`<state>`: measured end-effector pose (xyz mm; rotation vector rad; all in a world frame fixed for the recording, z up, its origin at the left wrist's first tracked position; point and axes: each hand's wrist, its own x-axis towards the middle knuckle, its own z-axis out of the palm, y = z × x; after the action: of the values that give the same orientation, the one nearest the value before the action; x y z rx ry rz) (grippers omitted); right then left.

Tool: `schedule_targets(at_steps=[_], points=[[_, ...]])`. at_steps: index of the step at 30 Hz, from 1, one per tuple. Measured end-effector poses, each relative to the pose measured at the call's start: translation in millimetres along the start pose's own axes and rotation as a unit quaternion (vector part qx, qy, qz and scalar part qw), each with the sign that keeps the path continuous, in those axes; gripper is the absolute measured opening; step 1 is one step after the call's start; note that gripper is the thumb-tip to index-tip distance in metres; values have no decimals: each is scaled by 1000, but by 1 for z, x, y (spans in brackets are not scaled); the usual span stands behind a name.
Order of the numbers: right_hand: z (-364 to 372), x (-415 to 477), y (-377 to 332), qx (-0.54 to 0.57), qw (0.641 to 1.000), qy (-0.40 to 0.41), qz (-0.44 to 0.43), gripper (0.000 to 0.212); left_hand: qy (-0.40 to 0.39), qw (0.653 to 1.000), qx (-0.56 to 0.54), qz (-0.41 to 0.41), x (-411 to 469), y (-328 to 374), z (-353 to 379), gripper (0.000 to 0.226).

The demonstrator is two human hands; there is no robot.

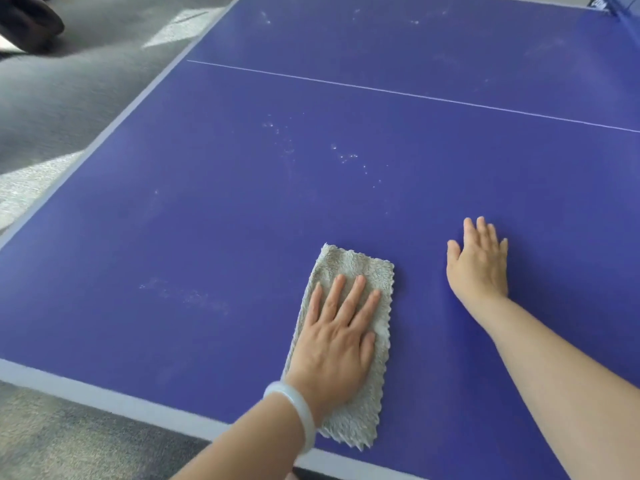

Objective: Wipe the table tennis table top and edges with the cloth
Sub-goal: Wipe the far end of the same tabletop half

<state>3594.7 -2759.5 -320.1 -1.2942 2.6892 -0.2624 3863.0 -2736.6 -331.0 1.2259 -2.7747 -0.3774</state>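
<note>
Grey fluffy cloth (353, 265) sits by the near edge of the table (207, 237), my left hand (337, 344) flat on it, right hand (479, 268) flat at three o'clock. Top-wiping step, I think; next I'd push toward the dust (284, 143) at twelve o'clock.

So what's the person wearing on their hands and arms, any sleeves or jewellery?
The left hand and right hand are bare: no gloves, no rings, no sleeves in view. The left wrist wears a smooth, pale, translucent bangle; the right wrist wears nothing.
</note>
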Motion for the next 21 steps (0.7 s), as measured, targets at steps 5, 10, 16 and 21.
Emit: schedule_targets(at_steps=[5,10,16,21], points=[[9,7,8,-8,999,37,36,59,-13,997,37,-71,89,-28,-12,59],[8,10,10,70,996,40,41,54,24,999,23,-37,83,11,-1,61],[11,9,12,119,992,42,29,53,-25,984,36,172,76,33,10,61],[13,9,14,62,997,43,26,57,4,997,53,-50,161,-48,-20,58]])
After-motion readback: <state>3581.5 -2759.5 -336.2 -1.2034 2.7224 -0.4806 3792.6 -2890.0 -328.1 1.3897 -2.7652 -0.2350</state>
